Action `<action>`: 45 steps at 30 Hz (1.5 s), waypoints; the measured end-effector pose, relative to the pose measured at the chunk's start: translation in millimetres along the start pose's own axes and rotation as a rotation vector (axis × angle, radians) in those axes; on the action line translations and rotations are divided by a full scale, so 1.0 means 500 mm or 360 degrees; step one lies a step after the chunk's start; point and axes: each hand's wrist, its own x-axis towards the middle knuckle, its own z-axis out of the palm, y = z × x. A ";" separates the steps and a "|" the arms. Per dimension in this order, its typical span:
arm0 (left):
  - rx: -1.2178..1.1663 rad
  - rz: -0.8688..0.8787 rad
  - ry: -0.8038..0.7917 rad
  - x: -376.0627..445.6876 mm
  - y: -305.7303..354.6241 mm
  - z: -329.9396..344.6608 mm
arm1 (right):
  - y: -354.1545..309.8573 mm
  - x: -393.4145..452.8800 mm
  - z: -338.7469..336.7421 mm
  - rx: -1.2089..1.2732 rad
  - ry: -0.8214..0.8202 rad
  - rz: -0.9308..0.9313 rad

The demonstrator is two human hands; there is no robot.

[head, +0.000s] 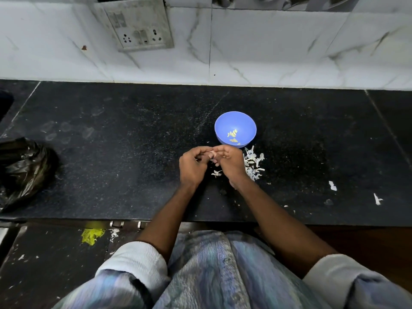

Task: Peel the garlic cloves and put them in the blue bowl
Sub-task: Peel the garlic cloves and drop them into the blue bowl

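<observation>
A small blue bowl (235,121) stands on the black counter and holds several peeled, yellowish garlic cloves (233,134). Just in front of the bowl, my left hand (192,167) and my right hand (230,162) meet fingertip to fingertip. Between them they pinch a garlic clove (212,154) with pale pinkish skin; most of it is hidden by the fingers. A heap of white garlic peels (253,163) lies right of my right hand, and a few more peels (216,173) lie between my wrists.
A crumpled black plastic bag (24,170) sits at the counter's left edge. Stray peel scraps (332,185) lie at the right. A white tiled wall with a switchboard (138,25) rises behind. The counter's front edge (89,219) runs just before my body.
</observation>
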 end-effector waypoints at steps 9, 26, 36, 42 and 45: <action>-0.0046 -0.0047 -0.0079 -0.007 0.050 0.099 | 0.008 -0.013 -0.128 0.0340 0.0016 0.0168; -0.0269 -0.0262 -0.0250 0.022 0.087 0.128 | 0.001 0.050 -0.210 -0.0026 -0.0174 -0.0109; -0.0157 -0.0300 -0.0157 0.016 0.090 0.140 | 0.002 0.052 -0.204 -0.0006 -0.0211 -0.0129; -0.0380 -0.0320 -0.0223 0.017 0.085 0.138 | -0.001 0.048 -0.204 0.0100 -0.0165 -0.0137; -0.0413 -0.0361 -0.0245 0.008 0.077 0.134 | 0.012 0.036 -0.201 0.0123 -0.0205 -0.0105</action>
